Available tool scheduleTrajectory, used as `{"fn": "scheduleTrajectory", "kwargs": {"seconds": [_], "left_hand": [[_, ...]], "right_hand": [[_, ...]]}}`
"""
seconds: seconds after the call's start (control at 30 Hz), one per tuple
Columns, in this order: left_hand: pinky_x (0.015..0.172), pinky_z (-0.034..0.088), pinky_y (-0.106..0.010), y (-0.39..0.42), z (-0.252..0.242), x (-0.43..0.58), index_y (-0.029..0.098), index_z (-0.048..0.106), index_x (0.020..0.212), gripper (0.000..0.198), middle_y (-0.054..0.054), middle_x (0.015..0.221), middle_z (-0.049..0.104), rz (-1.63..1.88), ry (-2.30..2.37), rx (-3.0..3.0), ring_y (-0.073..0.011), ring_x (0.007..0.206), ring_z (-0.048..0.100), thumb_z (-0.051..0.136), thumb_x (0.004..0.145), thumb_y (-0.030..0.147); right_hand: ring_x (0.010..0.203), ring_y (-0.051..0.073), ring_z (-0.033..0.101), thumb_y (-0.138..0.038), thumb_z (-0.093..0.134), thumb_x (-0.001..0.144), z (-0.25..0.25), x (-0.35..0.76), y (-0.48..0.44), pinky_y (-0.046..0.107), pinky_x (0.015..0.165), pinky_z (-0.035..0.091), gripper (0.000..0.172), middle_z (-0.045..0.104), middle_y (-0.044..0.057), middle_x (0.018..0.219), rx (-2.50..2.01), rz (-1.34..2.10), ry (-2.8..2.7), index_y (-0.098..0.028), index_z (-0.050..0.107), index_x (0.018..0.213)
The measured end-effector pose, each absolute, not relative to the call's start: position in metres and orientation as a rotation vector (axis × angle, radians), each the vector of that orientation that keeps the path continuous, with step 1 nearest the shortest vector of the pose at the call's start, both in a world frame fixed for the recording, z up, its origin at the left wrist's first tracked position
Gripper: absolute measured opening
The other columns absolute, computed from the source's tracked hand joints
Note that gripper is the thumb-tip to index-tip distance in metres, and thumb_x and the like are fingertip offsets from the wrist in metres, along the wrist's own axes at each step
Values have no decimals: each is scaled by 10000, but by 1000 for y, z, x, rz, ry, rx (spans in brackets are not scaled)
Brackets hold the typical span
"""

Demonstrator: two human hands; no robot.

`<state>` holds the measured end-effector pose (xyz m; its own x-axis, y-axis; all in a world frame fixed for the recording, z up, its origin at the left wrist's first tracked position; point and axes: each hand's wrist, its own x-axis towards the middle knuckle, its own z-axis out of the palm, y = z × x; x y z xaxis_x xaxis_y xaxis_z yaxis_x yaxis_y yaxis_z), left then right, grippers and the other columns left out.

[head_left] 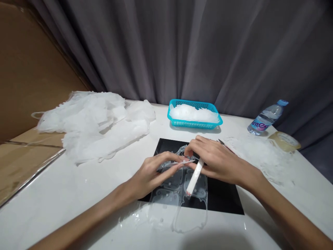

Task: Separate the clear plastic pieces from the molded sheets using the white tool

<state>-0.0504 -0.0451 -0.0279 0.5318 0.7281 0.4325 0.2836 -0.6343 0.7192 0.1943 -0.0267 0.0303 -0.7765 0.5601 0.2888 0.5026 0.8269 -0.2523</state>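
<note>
My left hand (153, 171) pinches one edge of a thin translucent plastic piece (182, 162) between thumb and fingers. The fingertips of my right hand (214, 158) meet the piece's other side. A white stick-like handle (194, 178) with a reddish end is tucked in my right hand, slanting down toward me; its other end is hidden. Below both hands, clear moulded plastic sheets (169, 184) with rounded outlines lie partly on a black mat (223, 196) and overhang its near edge.
A blue basket (195, 124) of white translucent pieces stands at the back. Piled white film-like pieces (91, 118) lie left, beside cardboard (28, 152). On the right are a water bottle (267, 118), a tape roll (284, 141), clear scraps (262, 156) and a dark-tipped thin tool (221, 142).
</note>
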Motion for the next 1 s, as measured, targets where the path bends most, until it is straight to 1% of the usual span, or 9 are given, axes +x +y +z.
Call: {"fn": "scheduleTrajectory", "kwargs": {"seconds": [0.13, 0.23, 0.33, 0.43, 0.53, 0.63, 0.7, 0.8, 1.0], "left_hand": [[878, 578, -277, -45, -30, -51, 255, 635, 1237, 224, -39, 1165, 763, 979, 826, 2236, -172, 1030, 743, 585, 1034, 176], [918, 566, -297, -44, -31, -50, 246, 621, 1232, 223, -39, 1150, 751, 1014, 858, 2231, -178, 1045, 731, 624, 1016, 193], [868, 566, -285, -43, -32, -49, 243, 651, 1186, 182, -29, 1092, 748, 1031, 873, 2198, -174, 999, 727, 638, 1010, 197], [823, 555, -269, -43, -30, -48, 233, 667, 1118, 126, -23, 1027, 735, 1142, 910, 2096, -161, 943, 715, 635, 1010, 177], [908, 544, -298, -41, -28, -46, 230, 635, 1112, 121, -40, 1097, 697, 1234, 848, 1990, -177, 1049, 682, 630, 1009, 169], [1020, 500, -342, -38, -26, -47, 223, 615, 1098, 99, -65, 1203, 636, 1242, 833, 2036, -200, 1188, 603, 608, 1016, 168], [1049, 473, -350, -35, -26, -50, 221, 609, 1099, 102, -68, 1215, 613, 1234, 880, 2133, -199, 1202, 575, 610, 1014, 166], [1033, 471, -345, -29, -25, -55, 220, 589, 1123, 138, -63, 1192, 607, 1203, 887, 2273, -191, 1173, 578, 613, 1010, 145], [938, 492, -279, -25, -29, -61, 217, 570, 1124, 183, -26, 1088, 622, 1132, 827, 2420, -144, 1048, 612, 652, 994, 120]], "right_hand": [[897, 201, 578, -295, 533, 1061, 26, 196, -25, 319, 745, 428, 167, 657, 68, 952, -804, 195, -2692, -159, 605, 995], [880, 207, 577, -276, 525, 1062, 22, 192, -25, 329, 748, 434, 181, 668, 75, 924, -780, 83, -2680, -150, 617, 969], [882, 220, 576, -239, 505, 1060, 20, 186, -26, 341, 753, 435, 177, 685, 83, 911, -726, -35, -2627, -151, 626, 965], [911, 223, 588, -274, 531, 1056, 18, 185, -26, 340, 755, 438, 154, 701, 91, 985, -759, 11, -2591, -151, 623, 1066], [912, 220, 590, -256, 535, 1052, 14, 188, -23, 328, 735, 428, 139, 691, 90, 985, -781, 95, -2597, -153, 608, 1110], [854, 208, 560, -187, 506, 1046, 11, 190, -20, 319, 706, 394, 114, 669, 68, 884, -742, 78, -2603, -158, 609, 1006], [845, 206, 541, -183, 517, 1038, 12, 191, -19, 318, 701, 379, 114, 667, 65, 871, -720, 48, -2592, -159, 609, 975], [836, 205, 527, -180, 520, 1033, 14, 193, -18, 318, 699, 375, 120, 672, 69, 870, -706, -6, -2570, -152, 620, 971], [779, 190, 520, -196, 522, 1036, 14, 196, -16, 313, 672, 382, 153, 667, 63, 836, -715, -11, -2524, -139, 646, 965]]}}
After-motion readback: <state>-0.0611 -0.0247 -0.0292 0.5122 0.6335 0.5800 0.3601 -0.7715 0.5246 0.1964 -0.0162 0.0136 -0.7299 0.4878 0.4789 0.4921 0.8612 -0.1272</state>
